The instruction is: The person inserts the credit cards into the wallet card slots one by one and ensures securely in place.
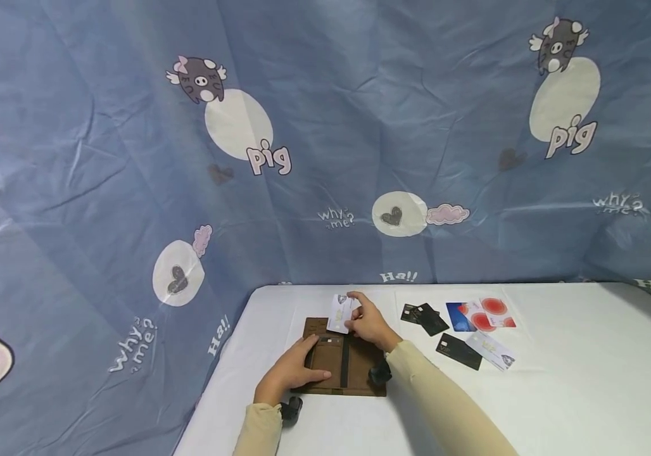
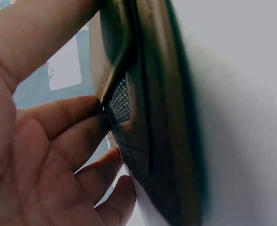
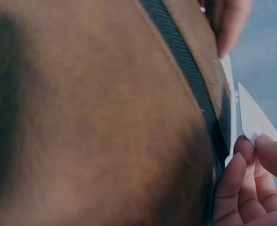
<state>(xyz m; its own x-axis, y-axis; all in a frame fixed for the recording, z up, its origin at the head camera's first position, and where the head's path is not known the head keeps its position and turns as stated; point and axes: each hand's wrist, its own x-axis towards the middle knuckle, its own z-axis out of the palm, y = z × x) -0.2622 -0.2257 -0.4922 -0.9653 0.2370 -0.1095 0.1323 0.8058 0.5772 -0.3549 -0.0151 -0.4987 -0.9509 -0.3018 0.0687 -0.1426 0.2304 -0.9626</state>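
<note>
A brown wallet (image 1: 362,361) with a black band down its middle lies opened out on the white table. My left hand (image 1: 294,366) rests on its left part, thumb spread low and fingertips near the upper edge. In the left wrist view those fingers (image 2: 89,155) touch the wallet's edge (image 2: 147,94) beside a patterned slot. A dark card (image 1: 330,340) shows in the slot. Above the wallet, my right hand (image 1: 370,324) pinches a white VIP card (image 1: 339,313) between thumb and fingers. The right wrist view shows this card (image 3: 258,115) tilted, close to the wallet's edge.
Right of the wallet lie several cards: overlapping black ones (image 1: 432,320), a black VIP card (image 1: 459,351), a white card (image 1: 492,349), a blue card (image 1: 460,316) and red-and-white ones (image 1: 496,311). A blue printed cloth (image 1: 325,145) hangs behind the white table (image 1: 576,380).
</note>
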